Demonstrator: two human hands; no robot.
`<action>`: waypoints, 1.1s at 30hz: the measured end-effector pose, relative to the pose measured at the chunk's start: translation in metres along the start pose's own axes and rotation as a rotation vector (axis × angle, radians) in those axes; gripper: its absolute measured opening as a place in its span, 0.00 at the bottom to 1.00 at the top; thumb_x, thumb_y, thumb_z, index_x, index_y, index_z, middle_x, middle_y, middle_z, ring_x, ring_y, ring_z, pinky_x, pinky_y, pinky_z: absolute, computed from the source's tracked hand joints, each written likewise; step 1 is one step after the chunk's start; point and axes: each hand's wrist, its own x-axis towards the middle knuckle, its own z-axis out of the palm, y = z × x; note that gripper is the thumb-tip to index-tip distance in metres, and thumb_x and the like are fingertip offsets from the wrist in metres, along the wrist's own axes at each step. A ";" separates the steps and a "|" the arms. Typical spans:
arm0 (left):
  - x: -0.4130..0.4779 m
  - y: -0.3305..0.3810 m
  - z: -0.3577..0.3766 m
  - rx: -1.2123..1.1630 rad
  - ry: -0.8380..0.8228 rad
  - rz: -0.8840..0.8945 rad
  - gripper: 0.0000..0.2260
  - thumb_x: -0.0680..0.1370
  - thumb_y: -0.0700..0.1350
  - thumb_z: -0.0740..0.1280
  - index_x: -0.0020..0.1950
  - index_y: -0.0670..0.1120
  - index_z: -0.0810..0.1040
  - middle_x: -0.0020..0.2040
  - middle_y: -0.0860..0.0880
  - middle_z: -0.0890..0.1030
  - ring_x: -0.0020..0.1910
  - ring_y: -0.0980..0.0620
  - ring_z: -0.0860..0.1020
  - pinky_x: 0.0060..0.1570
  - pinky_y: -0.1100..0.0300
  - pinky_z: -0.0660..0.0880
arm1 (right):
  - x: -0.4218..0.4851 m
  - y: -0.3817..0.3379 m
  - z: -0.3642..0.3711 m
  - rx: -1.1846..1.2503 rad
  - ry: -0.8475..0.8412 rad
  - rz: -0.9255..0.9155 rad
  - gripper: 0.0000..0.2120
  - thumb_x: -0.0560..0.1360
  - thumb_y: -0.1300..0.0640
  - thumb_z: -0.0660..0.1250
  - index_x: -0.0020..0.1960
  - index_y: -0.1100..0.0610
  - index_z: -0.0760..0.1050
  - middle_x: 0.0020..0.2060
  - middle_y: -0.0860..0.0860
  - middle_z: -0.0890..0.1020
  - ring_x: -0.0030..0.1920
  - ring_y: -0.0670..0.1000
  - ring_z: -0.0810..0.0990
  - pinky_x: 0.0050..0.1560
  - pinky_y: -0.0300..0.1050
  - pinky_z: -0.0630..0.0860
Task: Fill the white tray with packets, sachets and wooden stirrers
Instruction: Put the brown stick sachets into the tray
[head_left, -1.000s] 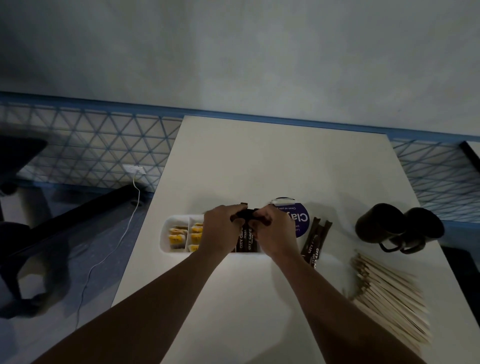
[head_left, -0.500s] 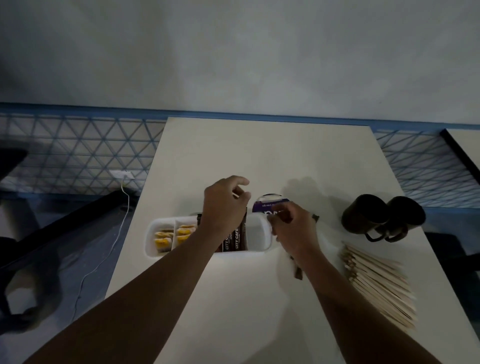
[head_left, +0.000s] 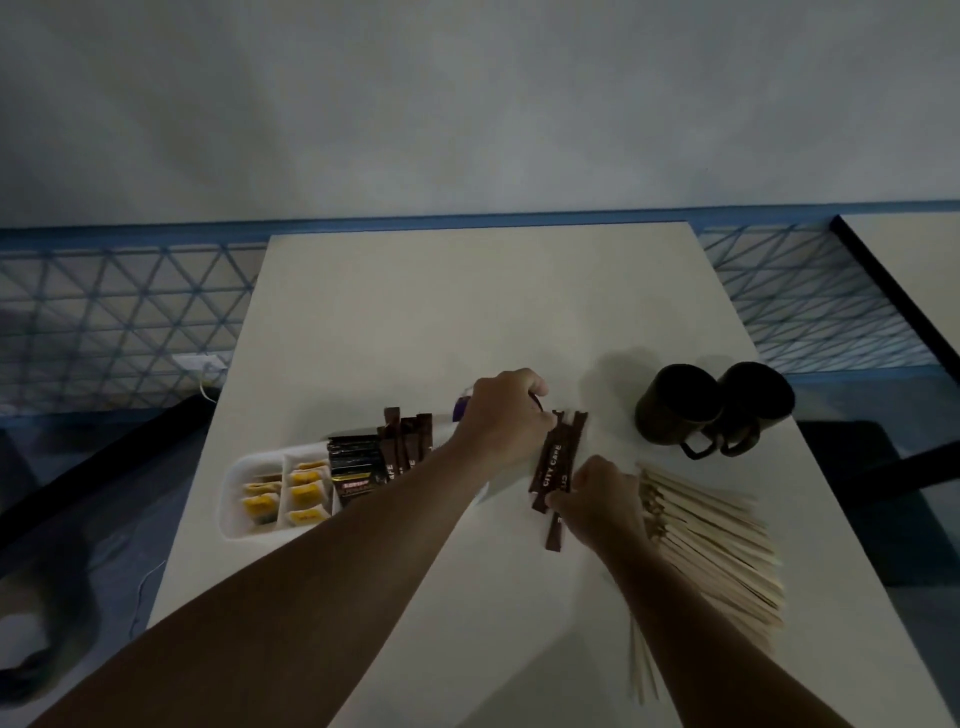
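In white tray (head_left: 231, 499): yellow packets (head_left: 306, 491) at left, dark sachets (head_left: 363, 462) beside. Our right hand (head_left: 602, 501) pinches loose brown sachets (head_left: 553, 462); left hand (head_left: 498, 415) curled, grip we cannot tell.

Between the left fingers (head_left: 524, 385) and right fingers (head_left: 560, 501) are brown sachets (head_left: 553, 465) with pale lettering. Left of the left fingers, the white tray (head_left: 232, 499) shows yellow packets (head_left: 305, 491), black sachets (head_left: 353, 462) and more brown ones, then a purple patch (head_left: 460, 408). Right of the right fingers are pale wood stirrers (head_left: 722, 540); beyond them, two dark mugs (head_left: 678, 405). The table (head_left: 467, 312) is white, the lattice (head_left: 119, 322) blue triangles.
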 end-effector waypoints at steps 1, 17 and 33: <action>0.002 0.000 0.005 0.031 -0.018 -0.012 0.14 0.74 0.44 0.70 0.60 0.45 0.78 0.52 0.48 0.82 0.54 0.51 0.78 0.52 0.61 0.73 | 0.000 0.001 0.001 0.003 -0.005 0.002 0.14 0.74 0.57 0.73 0.55 0.58 0.73 0.41 0.51 0.79 0.35 0.45 0.79 0.26 0.35 0.69; 0.023 -0.011 0.070 0.443 -0.095 -0.184 0.12 0.77 0.38 0.68 0.60 0.38 0.75 0.55 0.42 0.80 0.55 0.44 0.78 0.49 0.57 0.75 | 0.040 0.004 -0.030 0.118 0.057 -0.048 0.05 0.72 0.67 0.71 0.41 0.61 0.75 0.30 0.52 0.77 0.27 0.47 0.75 0.28 0.41 0.75; 0.036 -0.013 0.094 0.496 -0.060 -0.294 0.11 0.81 0.40 0.62 0.63 0.41 0.72 0.56 0.42 0.79 0.54 0.44 0.78 0.45 0.57 0.74 | 0.066 0.011 -0.013 0.090 0.037 -0.028 0.08 0.73 0.61 0.74 0.48 0.59 0.75 0.35 0.52 0.80 0.27 0.45 0.80 0.22 0.33 0.72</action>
